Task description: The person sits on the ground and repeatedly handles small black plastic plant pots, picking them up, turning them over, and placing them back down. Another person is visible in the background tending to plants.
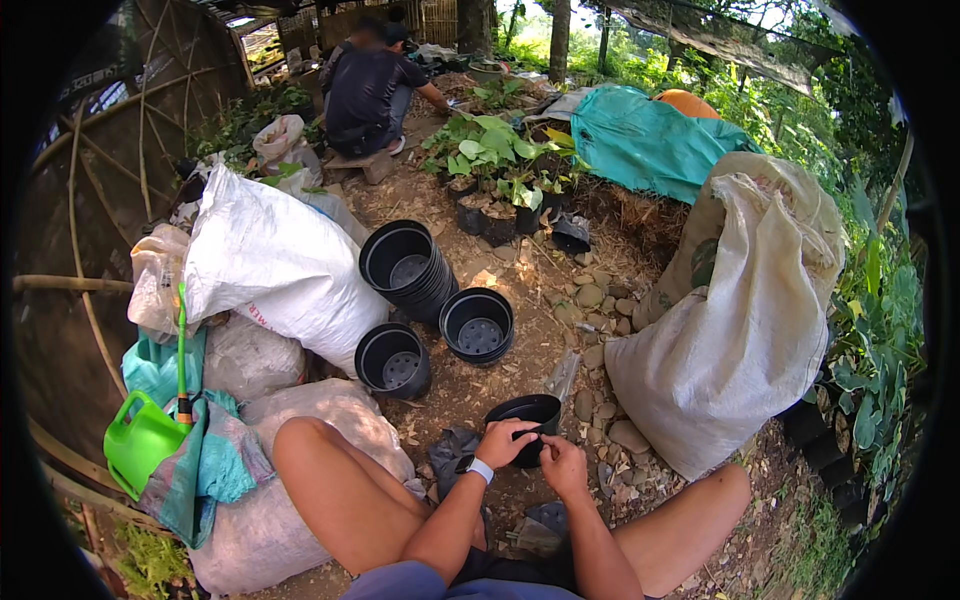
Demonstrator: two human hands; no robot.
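Note:
A black plastic nursery pot [525, 409] stands on the ground between my knees, its mouth tilted a little away from me. My left hand [508, 444], with a pale-banded watch [475, 466] on the wrist, holds the near rim, fingers bent over it. Close beside it, my right hand [564, 465] has thumb and forefinger brought together at the same rim. Whether a small thing is pinched there is hidden by the fingers. Beyond stand a tall stack of black pots [409, 270], a shorter stack [477, 326] and another black pot [393, 361] with drain holes.
Large woven sacks lean at the left [277, 262] and right [720, 360]. A green watering can [142, 442] sits at far left. Stones [589, 296] line the ground by the right sack. Potted seedlings [495, 150] and a crouching person [371, 90] are farther back.

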